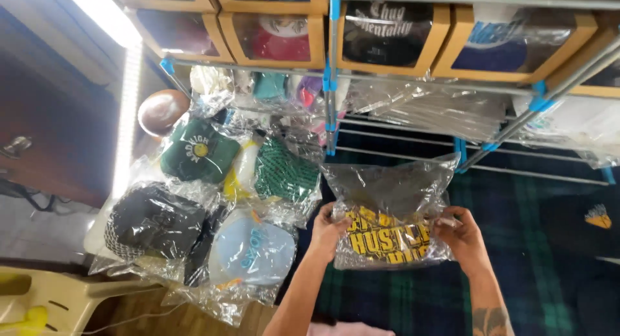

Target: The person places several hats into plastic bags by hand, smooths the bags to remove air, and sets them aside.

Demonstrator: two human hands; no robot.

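Item: clear plastic bag (387, 200) containing a black cap with yellow lettering (386, 240), held over dark green plaid fabric (516, 278), just below the metal rack (413, 78) of windowed cardboard boxes. Left hand (328, 231) pinched the bag's left edge; right hand (460, 236) pinched its right edge. Judged light, soft and crushable, the film slick and crinkly; best gripped at both side edges. Left of the bag lay more bagged caps: green (197, 152), black (152, 221), pale blue (252, 249).
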